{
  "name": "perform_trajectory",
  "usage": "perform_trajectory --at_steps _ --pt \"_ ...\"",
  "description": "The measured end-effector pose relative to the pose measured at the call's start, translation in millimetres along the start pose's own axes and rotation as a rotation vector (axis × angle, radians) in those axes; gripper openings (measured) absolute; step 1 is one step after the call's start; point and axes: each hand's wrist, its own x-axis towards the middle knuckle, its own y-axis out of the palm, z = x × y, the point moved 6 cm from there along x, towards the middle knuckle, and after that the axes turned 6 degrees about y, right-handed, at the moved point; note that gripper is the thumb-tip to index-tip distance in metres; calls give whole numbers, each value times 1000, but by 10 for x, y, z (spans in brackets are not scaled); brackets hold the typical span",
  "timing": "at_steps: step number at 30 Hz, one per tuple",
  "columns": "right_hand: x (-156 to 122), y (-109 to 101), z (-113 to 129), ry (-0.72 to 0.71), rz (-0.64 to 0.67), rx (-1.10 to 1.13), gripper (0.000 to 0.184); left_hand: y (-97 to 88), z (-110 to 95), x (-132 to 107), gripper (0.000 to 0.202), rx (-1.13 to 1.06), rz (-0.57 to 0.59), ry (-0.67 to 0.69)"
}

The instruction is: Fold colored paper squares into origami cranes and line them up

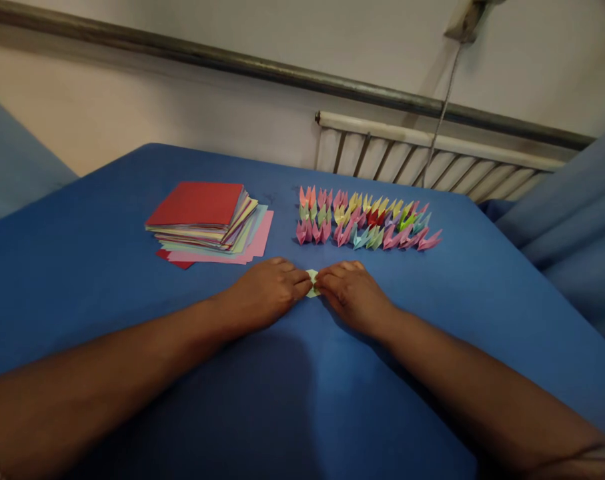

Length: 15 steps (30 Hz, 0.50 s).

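Note:
A small piece of pale green folded paper (313,291) lies on the blue table between my two hands. From the left, my left hand (273,288) has its fingers closed on the paper's edge. My right hand (355,293) grips the opposite edge, its thumb and fingertips pressed together. Both sets of fingers cover most of the paper, so only a strip in the middle shows and its folds are hard to make out.
Beyond my left hand sits a thick stack of coloured paper sheets (197,205), red on top. Several rows of folded paper cranes (367,223) stand behind my right hand. A blue cloth covers the table (262,400); a radiator (382,143) and a pipe (232,63) run along the wall.

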Motion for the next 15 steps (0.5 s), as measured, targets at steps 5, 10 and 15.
perform_trajectory --at_steps 5,10,15 --pt "8 -2 -12 31 -9 -17 21 -2 42 10 25 -97 -35 -43" --pt "23 37 -54 85 -16 31 20 22 141 20 23 -252 -102 -139" --pt "46 61 -144 174 -47 114 17 79 245 46 24 -377 -157 -264"
